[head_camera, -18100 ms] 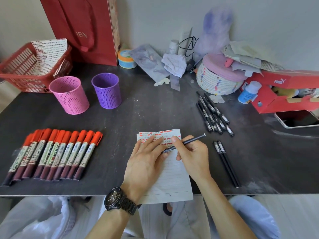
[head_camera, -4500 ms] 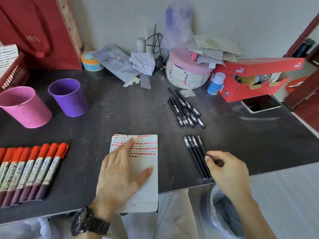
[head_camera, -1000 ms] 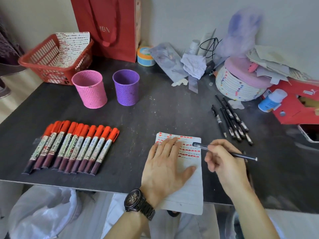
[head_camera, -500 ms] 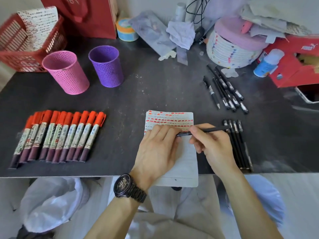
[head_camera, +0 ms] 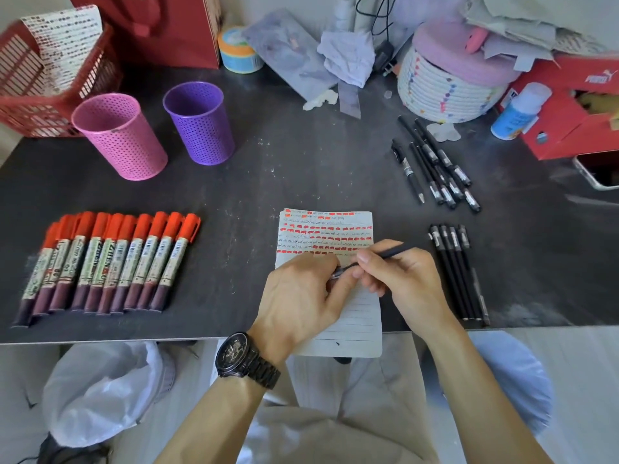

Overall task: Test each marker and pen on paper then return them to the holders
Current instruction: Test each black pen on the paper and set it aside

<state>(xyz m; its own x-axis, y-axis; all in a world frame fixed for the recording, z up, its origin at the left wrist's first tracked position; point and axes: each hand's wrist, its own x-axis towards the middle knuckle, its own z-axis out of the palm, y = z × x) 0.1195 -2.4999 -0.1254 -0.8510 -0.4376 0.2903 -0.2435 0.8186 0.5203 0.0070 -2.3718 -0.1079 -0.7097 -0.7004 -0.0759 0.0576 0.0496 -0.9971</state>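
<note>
A lined paper pad point(head_camera: 348, 316) with red and black test marks lies at the table's front edge. My left hand point(head_camera: 301, 296) lies on the pad, fingers curled over it beside the pen tip. My right hand point(head_camera: 398, 276) grips a black pen point(head_camera: 392, 252), its tip on the paper. Several red-capped markers point(head_camera: 110, 259) lie in a row at the left. Several black pens point(head_camera: 455, 269) lie side by side right of the pad, and a second group of black pens point(head_camera: 435, 165) lies farther back. A pink holder point(head_camera: 120, 139) and a purple holder point(head_camera: 201, 125) stand upright at the back left.
A red basket point(head_camera: 43, 82) and a red bag point(head_camera: 160, 25) stand at the back left. A round woven box point(head_camera: 445, 85), a white-and-blue bottle point(head_camera: 519, 112), a red shoebox point(head_camera: 576, 105) and a phone point(head_camera: 599, 169) crowd the back right.
The right hand brought the pen from above the pad down to it, tip now on the paper by the left fingers. The left hand stays on the pad. The view shifted slightly.
</note>
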